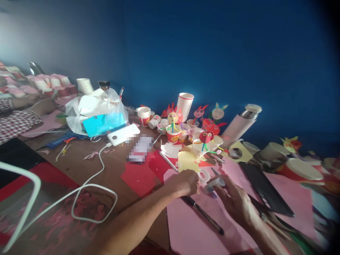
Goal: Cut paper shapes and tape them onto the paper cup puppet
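Note:
My left hand (187,182) is closed over the pink paper sheet (183,226), near the yellow paper (188,161); whatever its fingers pinch is hidden. Curled round a small whitish cylinder (216,183), my right hand (236,198) is just to the right. A pale ring like a tape roll (204,175) shows between the hands. Below them a black pen (204,214) lies slantwise on the pink sheet. Behind stand paper cups (174,134) with bent straws and cut-out paper faces (206,136).
A white power bank (123,134) with a looping white cable (103,161) lies left, beside a plastic bag (71,115). A black phone (265,187) and a pink flask (240,125) are right. Another person's hands (44,106) work far left. Pink scraps (90,205) litter the near left.

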Demonstrator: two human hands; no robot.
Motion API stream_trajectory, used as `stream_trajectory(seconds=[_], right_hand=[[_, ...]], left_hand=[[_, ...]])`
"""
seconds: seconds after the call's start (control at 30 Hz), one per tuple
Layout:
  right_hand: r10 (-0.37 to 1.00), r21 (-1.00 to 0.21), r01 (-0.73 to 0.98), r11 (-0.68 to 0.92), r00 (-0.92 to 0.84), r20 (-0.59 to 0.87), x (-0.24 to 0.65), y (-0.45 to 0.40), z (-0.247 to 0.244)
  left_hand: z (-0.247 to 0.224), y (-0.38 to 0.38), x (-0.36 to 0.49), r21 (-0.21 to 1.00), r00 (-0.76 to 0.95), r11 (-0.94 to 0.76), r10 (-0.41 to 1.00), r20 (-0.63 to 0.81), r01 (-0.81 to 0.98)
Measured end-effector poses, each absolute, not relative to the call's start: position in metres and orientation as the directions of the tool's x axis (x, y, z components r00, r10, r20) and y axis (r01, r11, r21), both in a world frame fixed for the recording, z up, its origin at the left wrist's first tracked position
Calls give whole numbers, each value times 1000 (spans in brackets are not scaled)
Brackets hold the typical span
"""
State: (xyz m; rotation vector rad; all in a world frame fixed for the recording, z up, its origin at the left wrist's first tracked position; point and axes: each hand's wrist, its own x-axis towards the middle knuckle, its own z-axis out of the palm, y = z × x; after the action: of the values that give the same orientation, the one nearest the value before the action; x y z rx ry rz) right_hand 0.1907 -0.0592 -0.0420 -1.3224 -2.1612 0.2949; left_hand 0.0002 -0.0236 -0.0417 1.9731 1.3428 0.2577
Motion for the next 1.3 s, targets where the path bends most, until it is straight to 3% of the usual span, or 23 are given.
stream_trajectory(seconds=[0.2, 0.57, 0.73, 0.93, 1.3], right_hand=[[834, -459, 696, 552, -443, 330, 180, -60, -51], [791, -361, 704, 611, -533, 300, 173, -59, -54], [827, -413, 718, 560, -512, 233, 177, -60, -51], [870, -475, 735, 483, -343, 355, 189, -61, -45], [765, -355, 692, 629, -468, 443, 180, -61, -57]], left_hand=[[-41, -22, 0, 603, 454, -207, 843, -289, 770], [-40, -22, -3, 655, 518, -250, 818, -251, 713], [-39, -22, -2, 645, 505, -236, 820, -268, 726], [-35, -20, 0, 595, 461, -205, 829, -316, 777], [-46, -19, -1, 639, 494, -230, 827, -270, 734]])
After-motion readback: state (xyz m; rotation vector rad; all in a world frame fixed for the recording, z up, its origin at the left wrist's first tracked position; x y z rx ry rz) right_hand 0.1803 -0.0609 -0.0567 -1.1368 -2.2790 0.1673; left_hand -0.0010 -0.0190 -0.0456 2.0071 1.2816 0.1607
